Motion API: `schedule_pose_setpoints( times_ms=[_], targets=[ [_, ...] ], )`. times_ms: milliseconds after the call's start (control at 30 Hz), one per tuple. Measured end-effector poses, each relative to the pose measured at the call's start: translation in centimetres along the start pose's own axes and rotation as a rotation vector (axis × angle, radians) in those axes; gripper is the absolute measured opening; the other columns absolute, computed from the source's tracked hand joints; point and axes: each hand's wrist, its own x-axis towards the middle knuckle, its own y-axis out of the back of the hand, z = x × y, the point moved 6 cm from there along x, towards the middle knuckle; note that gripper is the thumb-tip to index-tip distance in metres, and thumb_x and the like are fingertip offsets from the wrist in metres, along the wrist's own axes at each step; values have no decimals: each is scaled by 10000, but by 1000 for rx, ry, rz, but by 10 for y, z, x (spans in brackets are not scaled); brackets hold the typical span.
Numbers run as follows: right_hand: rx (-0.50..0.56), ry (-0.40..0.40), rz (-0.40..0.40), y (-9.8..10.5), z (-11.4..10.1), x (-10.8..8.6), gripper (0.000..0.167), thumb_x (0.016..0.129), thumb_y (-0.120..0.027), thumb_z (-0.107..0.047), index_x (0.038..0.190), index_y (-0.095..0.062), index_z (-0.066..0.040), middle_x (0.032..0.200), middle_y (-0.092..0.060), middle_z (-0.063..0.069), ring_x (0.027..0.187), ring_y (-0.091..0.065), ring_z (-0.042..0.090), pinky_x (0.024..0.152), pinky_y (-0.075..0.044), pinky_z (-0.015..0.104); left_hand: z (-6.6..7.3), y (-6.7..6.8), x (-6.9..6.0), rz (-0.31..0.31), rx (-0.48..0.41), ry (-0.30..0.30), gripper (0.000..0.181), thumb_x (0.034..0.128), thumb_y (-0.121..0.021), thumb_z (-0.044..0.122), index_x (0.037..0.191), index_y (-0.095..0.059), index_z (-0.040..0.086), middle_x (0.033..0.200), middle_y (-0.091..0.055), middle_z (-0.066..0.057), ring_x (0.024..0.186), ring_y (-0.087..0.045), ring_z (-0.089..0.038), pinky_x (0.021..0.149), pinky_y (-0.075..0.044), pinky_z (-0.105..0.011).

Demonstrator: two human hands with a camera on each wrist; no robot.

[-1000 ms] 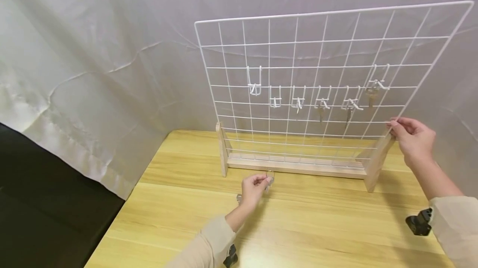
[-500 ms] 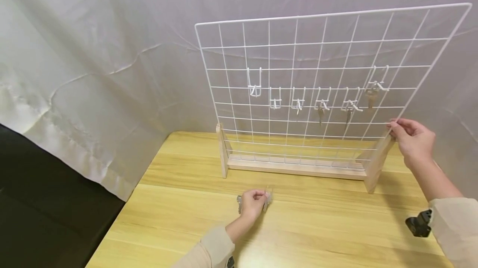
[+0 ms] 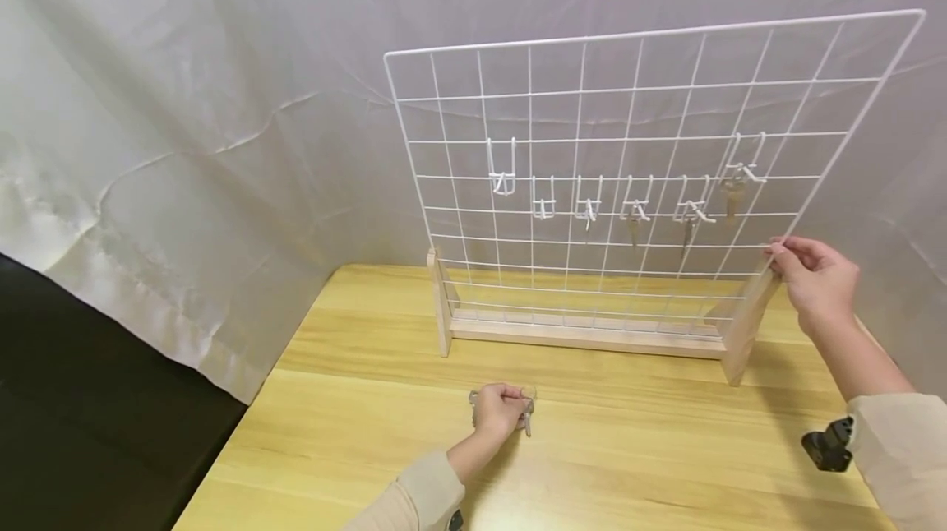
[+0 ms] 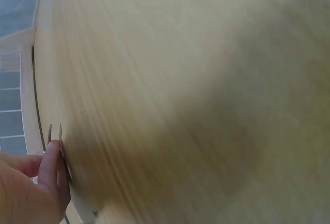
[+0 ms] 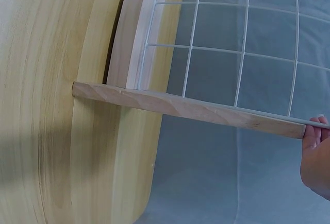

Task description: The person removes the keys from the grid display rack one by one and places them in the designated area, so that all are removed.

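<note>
My left hand [image 3: 499,411] pinches a small bunch of keys [image 3: 528,419] with a thin ring, low over the tabletop in front of the rack. In the left wrist view, thin key blades [image 4: 61,131] stick out past its fingertips. Another key [image 3: 473,398] lies just left of that hand, partly hidden by it. My right hand [image 3: 821,278] grips the right edge of the white wire grid rack [image 3: 584,91], where the wire meets the top of the wooden side leg [image 3: 747,334]. The right wrist view also shows those fingers [image 5: 312,134] at the leg's end.
Several white hooks [image 3: 543,208] hang on the grid. Keys [image 3: 733,198] hang from hooks toward the right. The rack stands on a wooden base bar [image 3: 584,339] across the yellow wood table [image 3: 355,432]. Grey cloth [image 3: 222,103] drapes behind.
My left hand has brought the keys down and toward me, away from the base bar, to the tabletop near the other key. The right hand keeps its hold on the rack.
</note>
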Motion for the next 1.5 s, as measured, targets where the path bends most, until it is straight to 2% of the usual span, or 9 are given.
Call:
schedule_pose_setpoints(
  times_ms=[233, 500, 667, 833, 933, 1000, 1100, 1267, 1500],
  targets=[
    [-1, 8, -11, -1, -1, -1, 280, 872, -535, 58, 768, -680, -159, 701, -703, -139, 611, -648, -36, 581, -508, 62, 1, 1, 4, -10, 82, -7, 41, 802, -634, -31, 768, -656, -27, 692, -670, -80, 502, -607, -91, 467, -537, -195],
    [10, 23, -16, -1, -1, -2, 286, 869, -531, 66, 772, -682, -157, 704, -705, -134, 617, -650, -36, 585, -508, 61, 15, 3, 2, -6, 355, -117, 121, 753, -668, -32, 660, -672, 46, 657, -672, -34, 547, -573, -92, 454, -476, -166],
    [4, 11, -18, 0, -2, -2, 279, 871, -535, 60, 779, -681, -159, 715, -703, -142, 628, -649, -40, 591, -508, 60, 19, 2, 2, -23, 426, -167, 146, 754, -689, 5, 623, -656, 62, 617, -640, -7, 532, -533, -84, 454, -440, -176],
    [-3, 6, -17, 0, -1, -2, 286, 872, -531, 60, 780, -682, -165, 709, -702, -143, 622, -646, -42, 585, -506, 57, 19, 2, 4, -20, 459, -210, 164, 755, -690, 7, 611, -648, 72, 607, -628, 4, 532, -515, -73, 486, -437, -181],
    [-14, 10, -15, 0, -1, -2, 290, 871, -529, 59, 780, -682, -170, 701, -701, -144, 617, -642, -44, 580, -503, 54, 18, 2, 6, -19, 471, -227, 184, 752, -681, -10, 591, -638, 68, 601, -624, 1, 528, -510, -71, 554, -488, -229],
    [-19, 14, -15, 0, -1, -2, 292, 871, -527, 58, 781, -681, -174, 699, -700, -146, 616, -641, -45, 578, -502, 52, 19, 3, 7, -17, 490, -241, 208, 750, -678, -14, 566, -625, 67, 583, -617, 2, 517, -497, -71, 642, -516, -301],
    [-7, 28, -16, 0, -1, -2, 297, 867, -525, 69, 776, -686, -164, 705, -704, -138, 615, -645, -39, 579, -504, 56, 19, 4, 10, -21, 526, -252, 237, 750, -678, -9, 537, -605, 68, 551, -603, 5, 488, -472, -70, 659, -513, -334],
    [31, 47, -21, -2, -1, -1, 295, 858, -524, 88, 771, -692, -138, 717, -712, -120, 618, -654, -27, 580, -510, 65, 20, 5, 13, -33, 558, -233, 295, 754, -696, 11, 500, -563, 79, 496, -578, 10, 434, -439, -66, 529, -441, -222],
    [27, 39, -19, -1, 0, -2, 294, 857, -529, 88, 772, -696, -138, 713, -712, -116, 611, -650, -24, 568, -508, 64, 21, 6, 14, -61, 548, -171, 488, 760, -700, -1, 439, -368, 156, 449, -496, 22, 394, -338, -46, 389, -301, -123]
  ],
)
